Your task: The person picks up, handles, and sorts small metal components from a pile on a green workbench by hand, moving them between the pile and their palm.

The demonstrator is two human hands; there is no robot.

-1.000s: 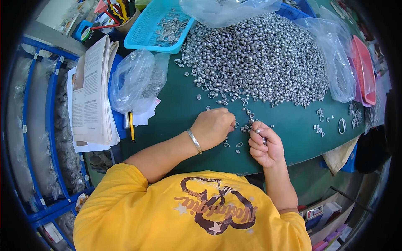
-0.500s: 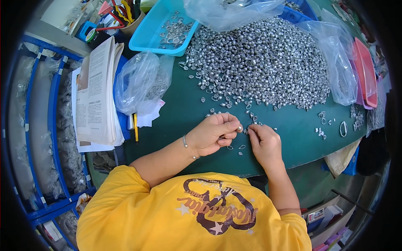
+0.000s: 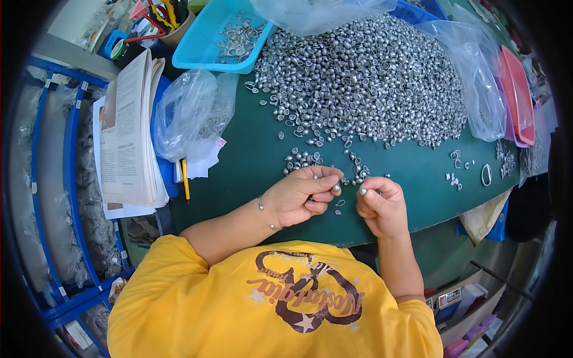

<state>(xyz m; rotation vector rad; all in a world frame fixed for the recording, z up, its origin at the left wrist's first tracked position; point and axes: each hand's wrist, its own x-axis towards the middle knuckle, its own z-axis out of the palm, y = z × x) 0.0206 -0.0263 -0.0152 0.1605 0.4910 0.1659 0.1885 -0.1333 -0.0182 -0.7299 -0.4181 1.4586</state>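
My left hand [image 3: 304,196], with a thin metal bangle [image 3: 261,204] at the wrist, pinches a small silver metal piece [image 3: 336,188] between thumb and forefinger. Its other fingers curl inward; whatever lies under them is hidden. Just across from it, my right hand [image 3: 383,206] grips another rounded silver metal piece [image 3: 363,191] at its fingertips. The two pieces are close but apart. Beyond my hands lie small clusters of similar pieces [image 3: 301,160], and two or three loose ones [image 3: 339,203] rest between the hands and the table edge.
A large heap of silver metal pieces [image 3: 364,83] covers the far part of the green table [image 3: 239,149]. Around it are a blue basket [image 3: 197,62], plastic bags [image 3: 185,113] and a red basket [image 3: 518,98]. Papers [image 3: 128,137] and a yellow pen [image 3: 186,179] lie left.
My right hand has come up from the tabletop and turned, now showing a silver piece at its fingertips. My left hand keeps its pinch. The whole view has shifted slightly.
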